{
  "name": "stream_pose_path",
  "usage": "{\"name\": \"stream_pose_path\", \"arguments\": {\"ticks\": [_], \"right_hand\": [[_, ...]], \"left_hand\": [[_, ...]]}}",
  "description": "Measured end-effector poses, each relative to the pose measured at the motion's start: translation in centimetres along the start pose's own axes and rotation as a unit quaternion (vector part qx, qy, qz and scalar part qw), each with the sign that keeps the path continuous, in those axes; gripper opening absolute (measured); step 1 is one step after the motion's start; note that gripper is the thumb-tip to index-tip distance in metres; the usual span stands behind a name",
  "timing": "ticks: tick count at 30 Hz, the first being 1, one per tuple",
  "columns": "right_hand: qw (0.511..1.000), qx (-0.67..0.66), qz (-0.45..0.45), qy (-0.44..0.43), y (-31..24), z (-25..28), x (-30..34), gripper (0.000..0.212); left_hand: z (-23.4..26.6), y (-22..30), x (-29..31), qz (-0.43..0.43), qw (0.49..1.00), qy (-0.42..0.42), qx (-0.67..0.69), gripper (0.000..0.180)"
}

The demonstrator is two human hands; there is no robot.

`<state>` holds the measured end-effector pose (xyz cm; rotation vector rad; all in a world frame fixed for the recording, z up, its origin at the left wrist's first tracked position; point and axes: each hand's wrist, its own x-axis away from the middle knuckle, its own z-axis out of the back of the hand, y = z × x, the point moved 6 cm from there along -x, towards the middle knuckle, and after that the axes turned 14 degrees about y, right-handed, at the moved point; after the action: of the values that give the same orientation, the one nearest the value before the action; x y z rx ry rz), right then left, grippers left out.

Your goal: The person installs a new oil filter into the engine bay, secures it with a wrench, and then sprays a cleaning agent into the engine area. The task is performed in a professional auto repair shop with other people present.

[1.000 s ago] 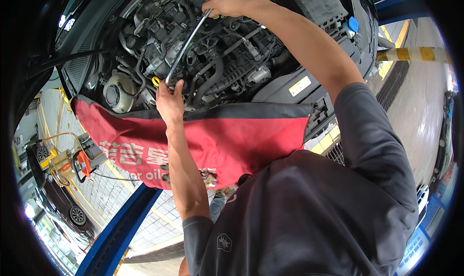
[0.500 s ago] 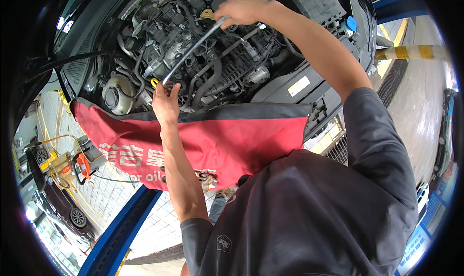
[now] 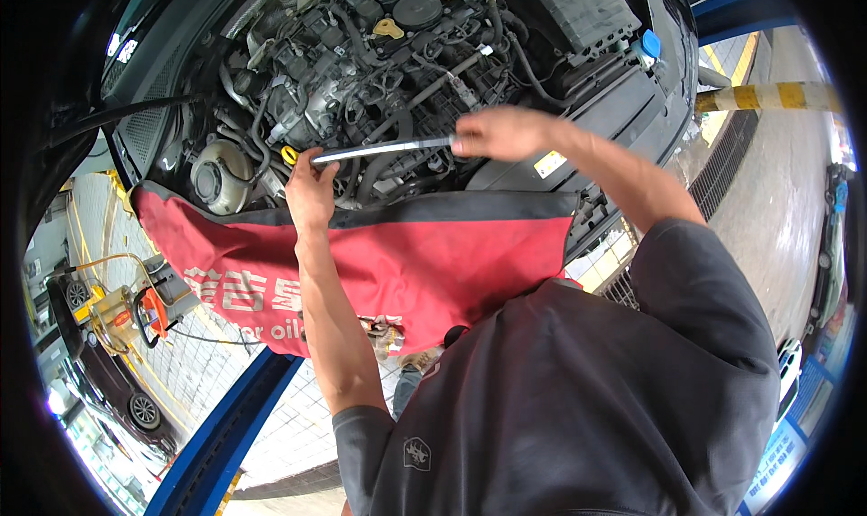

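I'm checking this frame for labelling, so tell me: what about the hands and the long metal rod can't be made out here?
All in the head view:
- The rod: its left end is covered by the left hand, its right end by the right hand, so neither tip shows.
- What the rod's left end meets in the engine bay: hidden behind the left hand.
- The yellow ring by the left hand: too small to identify.
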<state>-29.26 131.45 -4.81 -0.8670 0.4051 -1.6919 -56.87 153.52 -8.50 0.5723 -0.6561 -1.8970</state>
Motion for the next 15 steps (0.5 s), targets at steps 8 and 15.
{"name": "stream_pose_path", "arguments": {"ticks": [8,15], "right_hand": [[0.884,-0.395,-0.240,0.062,-11.1,-18.7,9.3,0.052],[0.913,-0.357,-0.182,0.076,-12.1,-19.3,9.0,0.046]], "left_hand": [[0.2,0.6,0.2,-0.040,0.998,-0.001,-0.039,0.043],[1.3,1.7,-0.1,-0.048,0.999,0.005,-0.016,0.042]]}}
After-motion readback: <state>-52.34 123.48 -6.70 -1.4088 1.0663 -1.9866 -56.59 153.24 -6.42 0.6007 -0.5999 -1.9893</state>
